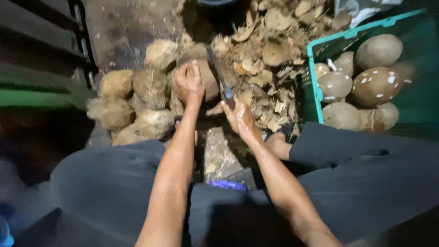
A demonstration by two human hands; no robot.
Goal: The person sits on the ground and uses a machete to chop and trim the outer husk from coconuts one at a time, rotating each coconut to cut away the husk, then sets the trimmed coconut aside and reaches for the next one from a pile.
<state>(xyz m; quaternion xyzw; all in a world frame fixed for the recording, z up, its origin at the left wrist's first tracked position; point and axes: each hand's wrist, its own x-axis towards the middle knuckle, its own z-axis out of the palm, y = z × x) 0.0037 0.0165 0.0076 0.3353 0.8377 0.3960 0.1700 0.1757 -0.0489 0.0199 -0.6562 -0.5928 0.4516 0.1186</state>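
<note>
My left hand [188,82] grips a brown, fibrous coconut [208,77] and holds it in front of me. My right hand [238,116] is closed on the handle of a dark-bladed knife [218,75], whose blade lies against the right side of that coconut. Both forearms reach out between my knees in dark trousers. The picture is blurred by motion, so the blade's edge is hard to make out.
Several unpeeled husky coconuts [137,98] are piled at the left. A heap of husk chips [270,50] lies behind and right. A teal plastic crate [313,77] at right holds several peeled coconuts [377,87]. Dark slats [41,41] stand at the left.
</note>
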